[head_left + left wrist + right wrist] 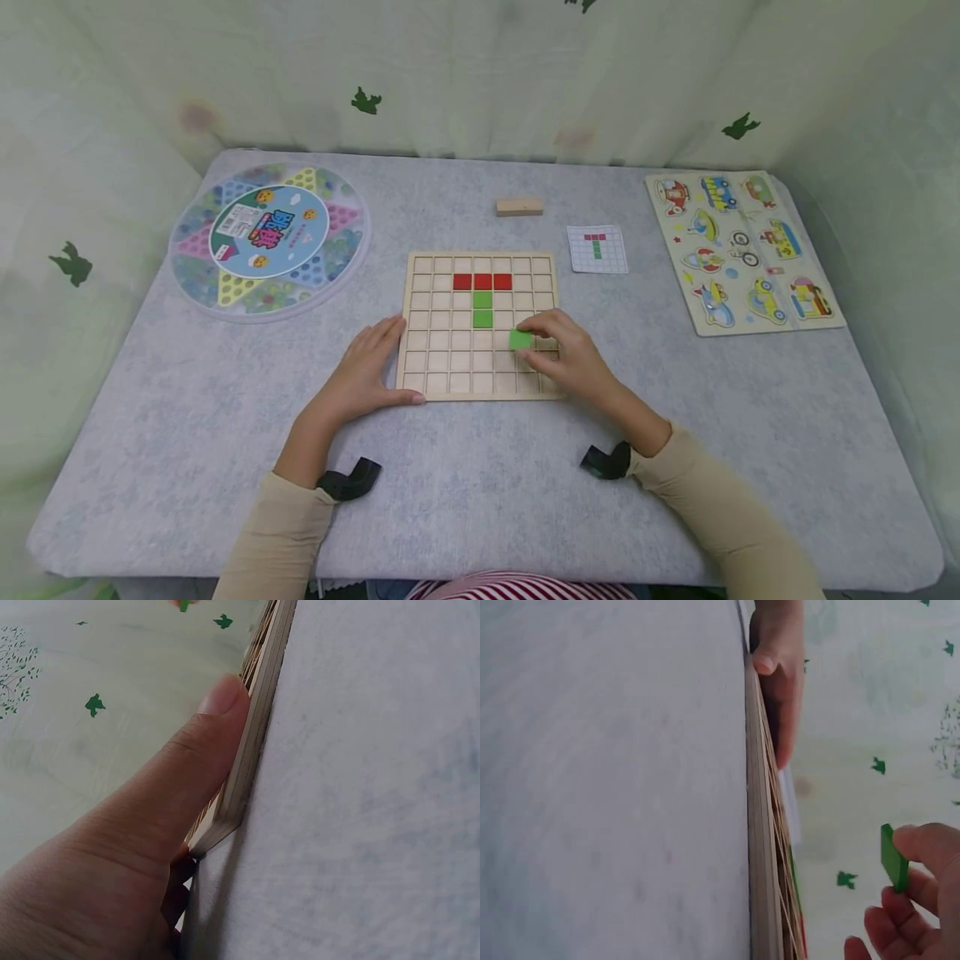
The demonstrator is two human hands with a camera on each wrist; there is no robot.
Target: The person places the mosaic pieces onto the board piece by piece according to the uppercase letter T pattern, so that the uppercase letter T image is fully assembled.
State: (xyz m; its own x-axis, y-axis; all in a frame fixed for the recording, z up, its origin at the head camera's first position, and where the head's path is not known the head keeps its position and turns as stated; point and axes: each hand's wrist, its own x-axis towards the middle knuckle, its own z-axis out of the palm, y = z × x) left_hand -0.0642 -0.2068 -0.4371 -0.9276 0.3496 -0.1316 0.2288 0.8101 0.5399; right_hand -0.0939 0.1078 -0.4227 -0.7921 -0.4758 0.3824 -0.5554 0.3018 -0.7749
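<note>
A wooden grid board (pixel 461 362) lies flat on the table. Three red tiles (pixel 482 282) form a row near its far side, and two green tiles (pixel 482 309) run down from the middle one. Between the thumb and fingers of my right hand (pixel 567 350), a square green tile (pixel 893 859) is pinched over the right part of the grid. My left hand (pixel 363 372) rests against the board's near left corner, straight fingers along the left side. Its thumb (pixel 191 746) touches the front edge.
A card (pixel 609 260) printed with a red and green T pattern lies right of the board. Behind it is a wooden block (pixel 519 207). A round Chinese checkers board (pixel 348 267) sits on the left, and a vehicle picture puzzle (pixel 772 283) on the right.
</note>
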